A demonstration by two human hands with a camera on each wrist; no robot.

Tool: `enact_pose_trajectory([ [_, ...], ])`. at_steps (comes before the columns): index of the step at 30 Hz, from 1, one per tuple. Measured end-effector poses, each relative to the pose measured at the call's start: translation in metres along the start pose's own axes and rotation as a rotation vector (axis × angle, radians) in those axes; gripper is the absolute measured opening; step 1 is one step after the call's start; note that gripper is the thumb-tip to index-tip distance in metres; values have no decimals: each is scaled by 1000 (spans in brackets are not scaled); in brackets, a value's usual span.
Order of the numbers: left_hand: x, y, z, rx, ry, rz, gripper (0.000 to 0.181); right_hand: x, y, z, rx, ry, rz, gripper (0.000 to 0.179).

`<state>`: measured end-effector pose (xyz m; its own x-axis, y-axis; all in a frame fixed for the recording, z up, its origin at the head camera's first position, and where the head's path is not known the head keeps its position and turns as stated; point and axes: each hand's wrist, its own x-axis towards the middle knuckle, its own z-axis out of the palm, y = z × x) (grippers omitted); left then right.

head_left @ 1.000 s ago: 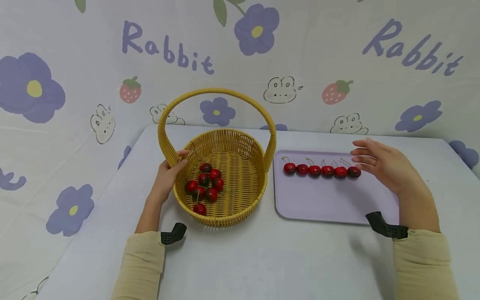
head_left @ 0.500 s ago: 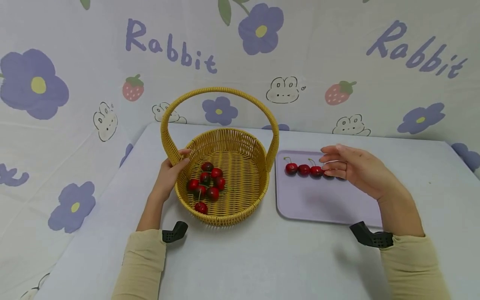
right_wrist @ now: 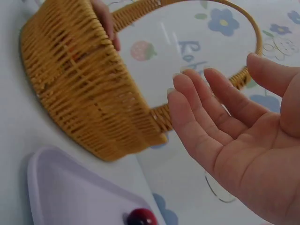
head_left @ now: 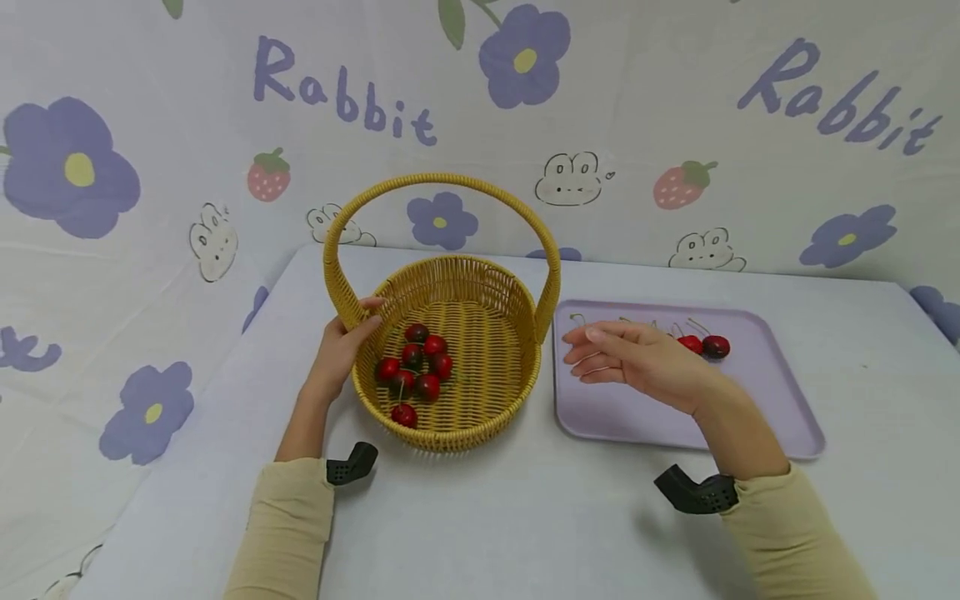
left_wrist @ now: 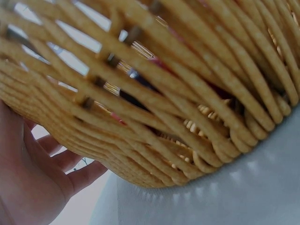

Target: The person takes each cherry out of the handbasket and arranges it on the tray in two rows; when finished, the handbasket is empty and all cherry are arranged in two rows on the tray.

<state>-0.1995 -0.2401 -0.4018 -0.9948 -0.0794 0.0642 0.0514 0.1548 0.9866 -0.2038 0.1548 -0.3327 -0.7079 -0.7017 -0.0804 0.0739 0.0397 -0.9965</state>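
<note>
Cloth-screened work spot; Rabbit-print backdrop (head_left: 637, 108); pale table (head_left: 517, 525); room type unclear

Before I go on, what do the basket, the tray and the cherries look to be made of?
Basket: tan-yellow woven strands with a slight sheen; rattan or plastic imitation, I can't tell. Tray: likely plastic, judging by its smooth, even lilac surface and rounded moulded edge. Cherries: glossy dark-red skins with bright highlights; real fruit or plastic copies, either is possible.

Purple lettering (head_left: 347, 97) reads "Rabbit" twice on the white patterned backdrop (head_left: 637, 92).
</note>
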Motion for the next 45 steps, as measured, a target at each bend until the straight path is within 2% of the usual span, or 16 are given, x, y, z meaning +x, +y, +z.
enact_pose_trajectory([
  [17,-2,-2,-3,2,8,-1,41,50,-12,56,-152,-112,79,41],
  [24,0,-4,-2,3,11,-2,40,76,-8,81,-334,-79,199,40],
  [29,2,-5,-1,7,8,6,40,87,-4,93,-421,-95,236,37],
  [37,3,-3,-1,12,-1,6,41,103,5,108,-568,-214,242,34],
  [42,2,-1,0,9,1,4,41,112,11,112,-618,-316,264,34],
  [45,1,-2,-1,9,3,4,41,115,14,115,-652,-342,262,33],
])
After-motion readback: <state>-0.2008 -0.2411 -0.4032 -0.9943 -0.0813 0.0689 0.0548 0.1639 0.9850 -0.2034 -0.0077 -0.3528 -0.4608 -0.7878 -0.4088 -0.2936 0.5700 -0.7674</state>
